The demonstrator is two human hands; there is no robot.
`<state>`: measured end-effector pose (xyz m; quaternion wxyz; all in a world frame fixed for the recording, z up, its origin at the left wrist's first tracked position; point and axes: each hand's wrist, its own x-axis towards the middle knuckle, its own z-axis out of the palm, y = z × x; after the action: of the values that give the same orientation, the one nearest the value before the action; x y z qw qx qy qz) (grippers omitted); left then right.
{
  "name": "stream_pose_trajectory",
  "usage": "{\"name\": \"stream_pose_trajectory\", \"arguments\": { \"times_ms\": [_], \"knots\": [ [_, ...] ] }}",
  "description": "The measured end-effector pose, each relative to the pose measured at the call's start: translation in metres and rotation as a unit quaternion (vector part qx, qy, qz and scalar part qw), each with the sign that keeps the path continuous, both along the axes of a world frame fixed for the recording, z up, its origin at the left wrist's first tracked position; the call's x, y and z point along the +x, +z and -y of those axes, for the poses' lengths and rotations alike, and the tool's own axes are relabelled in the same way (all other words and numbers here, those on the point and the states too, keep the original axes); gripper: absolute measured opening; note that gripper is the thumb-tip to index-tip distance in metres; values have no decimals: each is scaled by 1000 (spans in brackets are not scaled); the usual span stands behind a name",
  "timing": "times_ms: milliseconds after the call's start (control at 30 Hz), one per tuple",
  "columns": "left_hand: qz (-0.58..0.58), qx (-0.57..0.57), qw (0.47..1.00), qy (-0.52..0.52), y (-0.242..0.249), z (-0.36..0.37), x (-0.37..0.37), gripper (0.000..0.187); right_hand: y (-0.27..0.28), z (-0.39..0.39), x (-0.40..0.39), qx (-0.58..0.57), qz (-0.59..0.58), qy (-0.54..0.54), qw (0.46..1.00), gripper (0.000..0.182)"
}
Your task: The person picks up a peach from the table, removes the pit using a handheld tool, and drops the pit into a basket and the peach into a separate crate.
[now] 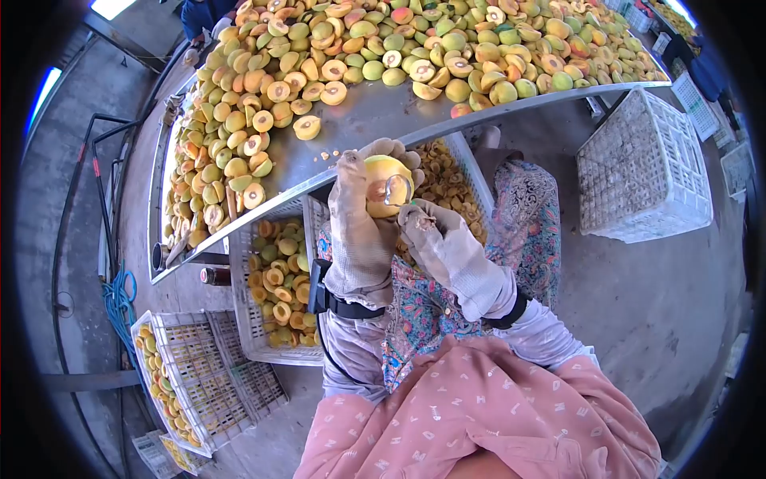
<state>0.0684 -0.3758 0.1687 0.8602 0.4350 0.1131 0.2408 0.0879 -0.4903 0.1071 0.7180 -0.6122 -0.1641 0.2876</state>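
My left hand [351,231], in a pale work glove, is wrapped round a yellow peach half [378,199] with its cut face turned up. My right hand [444,246], gloved too, is closed on a small pitting tool whose curved metal loop [388,191] lies against the brown centre of the fruit. Its handle is mostly hidden by the fingers. Both hands are just in front of the metal table's edge [351,177], above my lap. Below them, partly covered by my hands, is a crate of pits and scraps [451,180].
Many peach halves [335,48] are heaped on the metal table. Under its left side stands a crate of cut peaches [279,279]. Another filled crate [203,351] is at lower left. A white plastic crate [642,172] stands at right. Another person's sleeve [199,17] shows at upper left.
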Motion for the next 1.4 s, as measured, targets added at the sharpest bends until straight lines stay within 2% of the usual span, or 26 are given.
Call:
{"name": "stream_pose_trajectory", "arguments": {
  "times_ms": [100,200,333,400,500,567,600,633,667,700,733,767,800,833,900,933,967,1000,1033,1067,1133,1200,1267,1333,1367,1400],
  "knots": [
    [4,4,1000,3,9,9,-7,59,25,7,-4,-53,-59,24,997,34],
    [-1,10,999,45,10,18,-7,58,26,10,-5,-20,-27,26,999,32],
    [3,26,999,39,7,23,-15,56,25,6,-11,-14,83,-10,996,30],
    [26,87,992,83,2,26,-13,56,26,5,-14,-3,119,-23,993,30],
    [28,109,993,39,-4,20,-12,53,22,4,-14,11,47,-1,999,30],
    [9,93,995,33,-3,20,-13,52,4,3,-10,138,-96,63,984,27],
    [-10,80,996,27,1,18,-14,51,10,7,-7,140,-96,61,984,27],
    [-60,99,993,-10,9,15,-18,65,22,12,-3,116,-139,98,979,27],
    [-63,99,993,-8,10,6,-22,65,28,16,-2,90,-182,137,969,29],
    [-77,106,989,-68,12,-4,-26,64,29,16,-3,91,-183,142,969,38],
    [-90,113,981,-128,15,-9,-27,63,32,17,-3,90,-185,146,968,38],
    [-114,114,980,-119,18,-11,-26,54,35,18,-4,78,-211,179,958,41],
    [-118,115,979,-118,14,-10,-23,54,35,20,-5,66,-238,211,946,45],
    [-154,148,976,-35,5,-6,-18,48,29,16,0,83,-283,254,921,52],
    [-172,204,959,98,-7,6,-11,39,43,24,2,55,-286,268,919,54],
    [-174,203,959,94,-11,5,-9,39,49,29,3,25,-291,278,915,56],
    [-160,237,957,57,-15,2,-8,38,46,31,8,36,-333,324,885,57],
    [-143,270,952,22,-16,-1,-6,38,43,31,11,33,-336,322,885,57],
    [-129,210,968,-54,-14,-9,-2,37,39,29,13,59,-379,337,860,57],
    [-130,210,968,-54,-12,-11,-6,37,38,27,14,87,-421,352,831,57],
    [-134,56,977,-156,2,-11,-11,37,39,25,7,105,-412,330,843,57],
    [-134,78,978,-140,-10,-9,-4,40,25,23,13,169,-496,375,764,57],
    [-108,287,952,-14,-16,-5,-1,46,17,20,10,205,-502,384,748,56],
    [-101,288,952,-3,-14,-1,3,48,13,12,11,244,-498,395,732,56],
    [-84,120,988,-44,-15,1,4,35,10,9,10,254,-509,377,731,56],
    [-64,-53,993,-82,-16,2,4,22,7,8,9,262,-520,358,730,56]
  ]
}}
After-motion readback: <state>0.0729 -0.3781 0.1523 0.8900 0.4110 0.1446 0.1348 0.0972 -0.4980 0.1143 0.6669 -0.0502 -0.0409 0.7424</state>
